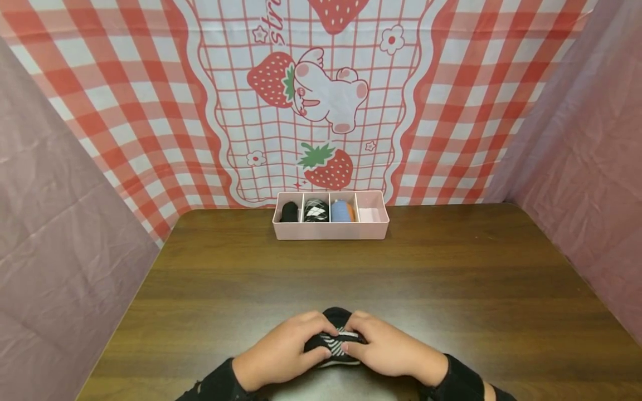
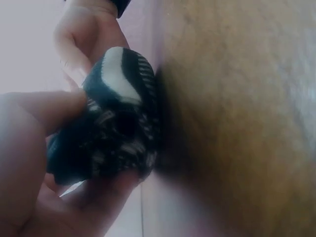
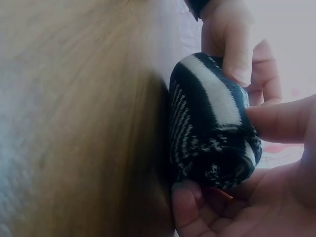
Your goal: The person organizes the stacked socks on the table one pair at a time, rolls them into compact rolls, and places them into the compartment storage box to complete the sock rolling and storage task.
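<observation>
A black sock with white stripes (image 1: 337, 348), rolled into a bundle, lies on the wooden table near its front. My left hand (image 1: 285, 350) grips it from the left, thumb on the near side and fingers over the far side. From the right, my right hand (image 1: 395, 350) pinches the other end in the same manner. The right wrist view shows the roll's spiral end and a broad white band on the sock (image 3: 210, 94). Seen from the left wrist, the rolled sock (image 2: 118, 81) sits against the tabletop between both hands.
At the table's back edge stands a pink divided box (image 1: 331, 231). Its compartments hold a black roll (image 1: 289, 212), a black-and-white argyle roll (image 1: 316, 210) and a blue roll (image 1: 341, 211) with orange beside it; the rightmost holds nothing. Behind hangs a red checked cloth (image 1: 451, 111).
</observation>
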Tool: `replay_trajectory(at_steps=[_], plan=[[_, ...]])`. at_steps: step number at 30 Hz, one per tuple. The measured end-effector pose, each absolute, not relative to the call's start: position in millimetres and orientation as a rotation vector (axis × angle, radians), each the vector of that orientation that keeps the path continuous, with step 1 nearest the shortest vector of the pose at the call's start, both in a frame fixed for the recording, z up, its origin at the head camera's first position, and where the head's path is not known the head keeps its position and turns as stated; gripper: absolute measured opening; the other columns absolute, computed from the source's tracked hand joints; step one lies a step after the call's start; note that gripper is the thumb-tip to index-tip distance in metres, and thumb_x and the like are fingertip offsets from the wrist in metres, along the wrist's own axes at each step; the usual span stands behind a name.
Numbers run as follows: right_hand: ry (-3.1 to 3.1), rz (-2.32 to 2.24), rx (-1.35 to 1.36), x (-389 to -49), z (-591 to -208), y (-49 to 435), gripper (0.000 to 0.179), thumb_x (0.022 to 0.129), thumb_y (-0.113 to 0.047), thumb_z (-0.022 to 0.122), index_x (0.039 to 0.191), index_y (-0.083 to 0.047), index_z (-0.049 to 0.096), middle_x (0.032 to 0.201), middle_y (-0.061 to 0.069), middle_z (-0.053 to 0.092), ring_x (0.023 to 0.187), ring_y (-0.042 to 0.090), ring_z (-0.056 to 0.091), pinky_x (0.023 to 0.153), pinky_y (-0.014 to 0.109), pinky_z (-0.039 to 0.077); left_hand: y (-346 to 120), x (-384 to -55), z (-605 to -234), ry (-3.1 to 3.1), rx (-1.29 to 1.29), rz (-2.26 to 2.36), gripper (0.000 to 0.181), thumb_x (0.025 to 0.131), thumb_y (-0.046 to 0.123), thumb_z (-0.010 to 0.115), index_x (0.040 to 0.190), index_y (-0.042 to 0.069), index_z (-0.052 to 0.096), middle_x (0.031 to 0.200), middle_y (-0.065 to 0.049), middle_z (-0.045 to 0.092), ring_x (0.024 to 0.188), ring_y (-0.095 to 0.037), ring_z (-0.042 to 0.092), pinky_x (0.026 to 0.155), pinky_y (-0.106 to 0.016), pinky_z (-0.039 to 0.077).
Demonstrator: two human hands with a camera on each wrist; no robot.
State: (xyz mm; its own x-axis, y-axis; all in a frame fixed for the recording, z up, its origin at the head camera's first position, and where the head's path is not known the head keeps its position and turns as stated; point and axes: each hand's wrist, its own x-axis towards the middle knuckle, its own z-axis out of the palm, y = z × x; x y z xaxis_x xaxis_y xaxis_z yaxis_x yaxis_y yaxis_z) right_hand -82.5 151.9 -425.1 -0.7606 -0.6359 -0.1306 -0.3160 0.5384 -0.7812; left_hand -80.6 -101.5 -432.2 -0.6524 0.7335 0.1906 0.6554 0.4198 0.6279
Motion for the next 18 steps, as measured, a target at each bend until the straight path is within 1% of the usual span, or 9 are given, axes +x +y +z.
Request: replay_trajectory(at_steps=[4,10,15,18], plan=[[2.348,-1.117,-0.775,-82.9,-426.0,152.2,0.011,0.104,-0.031,0.06,0.098,-0.022,0.064,0.097,-0.008,0.054,0.088,0.008,0.052,0.074,0.028,0.044,-101.9,-80.0,-432.4,2.529,1.231,1.021,0.022,0.105,0.024,0.062,0.128,0.023,0.064,0.121,0.008,0.063,0.114,-0.006,0.059,0.097,-0.032,0.052],[2.429,-1.108,-0.766,-79.2,-426.2,147.4,0.008,0.104,-0.033,0.059,0.106,-0.026,0.061,0.101,-0.01,0.055,0.092,0.008,0.054,0.078,0.029,0.046,-102.2,-78.4,-433.1,2.548,1.145,1.031,0.021,0.106,0.024,0.061,0.126,0.022,0.066,0.118,0.009,0.064,0.11,-0.005,0.06,0.094,-0.031,0.053],[2.497,-1.077,-0.804,-76.1,-425.5,145.3,0.014,0.105,-0.037,0.059,0.115,-0.027,0.059,0.105,-0.011,0.055,0.092,0.007,0.054,0.079,0.029,0.047,-103.8,-80.2,-431.6,2.505,1.008,1.101,0.019,0.106,0.022,0.061,0.122,0.023,0.071,0.119,0.011,0.066,0.111,-0.006,0.062,0.094,-0.032,0.053],[2.533,-1.043,-0.869,-73.6,-425.3,145.1,0.021,0.102,-0.04,0.064,0.117,-0.027,0.058,0.108,-0.012,0.055,0.093,0.006,0.054,0.08,0.028,0.048,-104.1,-82.5,-429.6,2.465,0.911,1.132,0.018,0.106,0.023,0.061,0.119,0.024,0.072,0.119,0.011,0.067,0.111,-0.007,0.062,0.095,-0.034,0.052]])
